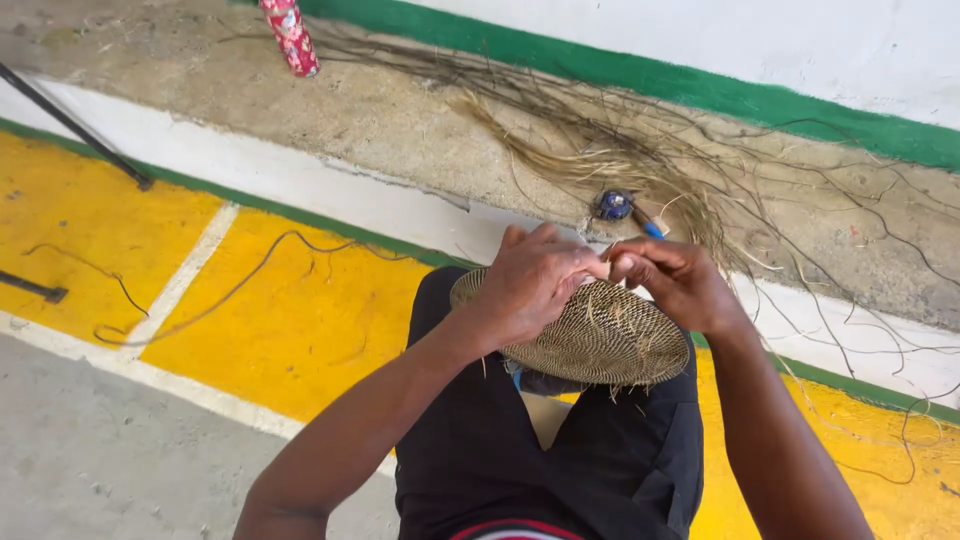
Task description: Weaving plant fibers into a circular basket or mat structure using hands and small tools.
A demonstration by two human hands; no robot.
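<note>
Left hand (530,283): fingers curled down over the far rim of a round woven basket disc (600,335), gripping it. Right hand (672,280): fingertips pinched together at the same rim, just beside the left fingers; whether they hold a strand there is too small to tell. The disc rests on the person's lap, tilted a little, loose fibre ends sticking out at its near edge. Black shorts (480,440) under it. Beyond the hands, on a bare concrete ledge (400,120), a spread bundle of dry straw fibres (620,160) and a small blue tool (614,205). Red patterned bottle (290,37) stands farther left on the ledge. Yellow painted floor (300,320) below, a thin cord (230,290) lying across it.
</note>
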